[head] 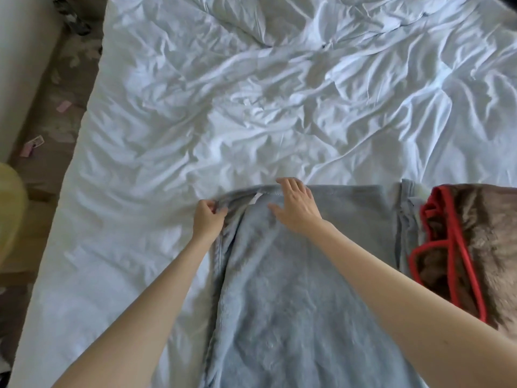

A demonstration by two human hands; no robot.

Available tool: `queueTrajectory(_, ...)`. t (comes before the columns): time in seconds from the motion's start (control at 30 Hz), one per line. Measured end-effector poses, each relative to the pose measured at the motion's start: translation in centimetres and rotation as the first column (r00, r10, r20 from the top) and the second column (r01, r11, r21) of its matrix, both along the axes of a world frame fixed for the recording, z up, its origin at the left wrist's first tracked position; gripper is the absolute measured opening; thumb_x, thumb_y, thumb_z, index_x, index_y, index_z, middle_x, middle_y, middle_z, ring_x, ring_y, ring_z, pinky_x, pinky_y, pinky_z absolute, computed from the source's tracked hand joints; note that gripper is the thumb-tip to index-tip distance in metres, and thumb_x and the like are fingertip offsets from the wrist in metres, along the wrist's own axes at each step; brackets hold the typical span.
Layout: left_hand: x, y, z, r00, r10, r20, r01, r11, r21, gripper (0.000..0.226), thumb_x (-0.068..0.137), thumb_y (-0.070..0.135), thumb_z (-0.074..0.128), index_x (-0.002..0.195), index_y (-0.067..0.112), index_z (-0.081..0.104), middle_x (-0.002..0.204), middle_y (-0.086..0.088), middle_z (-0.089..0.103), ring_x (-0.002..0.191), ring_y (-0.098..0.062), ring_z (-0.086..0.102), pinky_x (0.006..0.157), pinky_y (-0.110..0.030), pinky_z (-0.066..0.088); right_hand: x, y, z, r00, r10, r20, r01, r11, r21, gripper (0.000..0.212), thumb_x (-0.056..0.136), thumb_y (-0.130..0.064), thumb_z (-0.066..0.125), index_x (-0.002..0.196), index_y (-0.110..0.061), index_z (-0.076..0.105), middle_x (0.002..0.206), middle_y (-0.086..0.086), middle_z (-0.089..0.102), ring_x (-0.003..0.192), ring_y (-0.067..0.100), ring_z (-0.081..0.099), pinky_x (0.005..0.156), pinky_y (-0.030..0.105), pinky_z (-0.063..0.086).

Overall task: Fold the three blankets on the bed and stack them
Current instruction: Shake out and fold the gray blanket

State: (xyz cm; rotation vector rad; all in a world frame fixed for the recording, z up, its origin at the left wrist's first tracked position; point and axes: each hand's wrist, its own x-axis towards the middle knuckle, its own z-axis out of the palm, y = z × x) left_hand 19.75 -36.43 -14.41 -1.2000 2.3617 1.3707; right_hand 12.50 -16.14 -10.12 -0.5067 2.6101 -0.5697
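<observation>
A pale blue fleece blanket (293,289) lies in a long folded strip on the white bed (156,169), running from the near edge toward the middle. My left hand (207,218) pinches its far left corner. My right hand (296,208) lies flat with straight fingers on the far edge, next to a small white label (256,198). To the right sits a brown blanket with red trim (472,247), bunched up and partly out of view. Another blue fold (407,219) shows between the two; I cannot tell if it is a separate blanket.
The rumpled white sheet covers the far half of the bed. On the left, a brown patterned floor (53,130) holds small scraps of paper. A white wall or curtain (22,65) and a yellow object (11,208) stand at the far left.
</observation>
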Motion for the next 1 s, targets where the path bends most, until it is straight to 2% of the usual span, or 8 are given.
queueTrajectory(0.2,-2.3,-1.0,-0.9,0.998,0.055,-0.021,-0.053,0.995,0.085,0.024,0.086,0.013,0.071,0.105,0.004,0.058,0.096,-0.007,0.062,0.086,-0.023,0.059,0.068,-0.030,0.046,-1.7,-3.2,-1.0,0.990,-0.069,0.122,0.071,0.997,-0.007,0.038,0.086,-0.053,0.060,0.097,-0.018,0.051,0.084,-0.002,0.062,0.087,0.022,0.055,0.085,0.032,0.040)
queueTrajectory(0.3,-3.3,-2.0,-0.2,0.991,0.066,-0.115,-0.064,0.998,0.023,0.010,0.087,0.008,0.066,0.087,0.005,0.057,0.078,-0.006,0.056,0.071,-0.020,0.051,0.056,-0.025,0.039,-2.6,-4.3,-0.8,0.962,-0.118,0.248,0.135,0.989,-0.053,0.026,0.084,-0.027,0.067,0.103,-0.018,0.050,0.092,0.001,0.063,0.080,0.023,0.060,0.064,0.034,0.046)
queueTrajectory(0.4,-3.7,-2.6,0.3,0.996,0.017,-0.092,-0.017,1.000,0.004,0.010,0.085,0.005,0.066,0.092,0.003,0.058,0.086,-0.007,0.058,0.078,-0.020,0.053,0.058,-0.023,0.038,-3.6,-4.5,-0.1,0.876,-0.143,0.461,0.284,0.925,-0.253,0.029,0.082,-0.002,0.063,0.104,-0.019,0.054,0.098,0.005,0.071,0.089,0.025,0.067,0.067,0.040,0.053)
queueTrajectory(0.57,-4.2,-1.6,2.5,0.964,-0.085,-0.253,0.066,0.994,-0.083,0.025,0.088,0.009,0.066,0.111,0.012,0.059,0.113,-0.001,0.056,0.102,-0.011,0.054,0.083,-0.018,0.042,-4.5,-3.4,1.4,0.725,-0.067,0.685,0.474,0.771,-0.426,0.037,0.079,0.015,0.056,0.104,-0.012,0.063,0.090,0.005,0.075,0.083,0.017,0.066,0.072,0.029,0.050)
queueTrajectory(0.63,-4.5,-1.0,4.0,0.947,0.005,-0.321,0.047,0.987,0.152,0.013,0.094,0.021,0.061,0.105,0.016,0.063,0.107,0.004,0.064,0.099,-0.007,0.060,0.085,-0.023,0.046,-4.7,-3.1,2.2,0.692,-0.009,0.722,0.487,0.743,-0.458,0.037,0.078,0.017,0.056,0.102,-0.010,0.064,0.087,0.006,0.073,0.079,0.016,0.063,0.069,0.026,0.047)
queueTrajectory(0.7,-4.8,-0.6,5.1,0.967,0.027,-0.253,0.120,0.828,0.548,0.030,0.095,0.042,0.057,0.105,0.015,0.067,0.104,-0.001,0.070,0.100,-0.015,0.065,0.089,-0.031,0.050,-4.9,-2.7,2.8,0.669,0.053,0.741,0.481,0.729,-0.487,0.037,0.077,0.018,0.054,0.100,-0.009,0.064,0.089,0.011,0.069,0.078,0.018,0.061,0.070,0.027,0.046)
queueTrajectory(0.8,-4.5,-0.6,5.6,0.955,-0.246,-0.167,0.290,0.652,0.700,0.056,0.082,0.062,0.060,0.111,0.016,0.070,0.111,-0.006,0.072,0.105,-0.022,0.066,0.094,-0.036,0.048,-5.3,-2.4,3.2,0.669,0.046,0.742,0.484,0.731,-0.481,0.033,0.078,0.015,0.057,0.094,-0.013,0.064,0.086,0.007,0.069,0.073,0.017,0.060,0.065,0.026,0.044)
queueTrajectory(1.0,-4.4,-1.9,4.2,0.912,-0.385,-0.145,0.405,0.901,0.154,0.018,0.087,0.026,0.072,0.082,0.011,0.063,0.069,0.000,0.059,0.063,-0.016,0.050,0.058,-0.028,0.036,-6.2,-0.6,1.4,0.861,-0.003,0.508,0.163,0.949,-0.271,0.027,0.075,-0.008,0.075,0.098,-0.013,0.062,0.093,0.008,0.067,0.079,0.017,0.058,0.068,0.023,0.047)
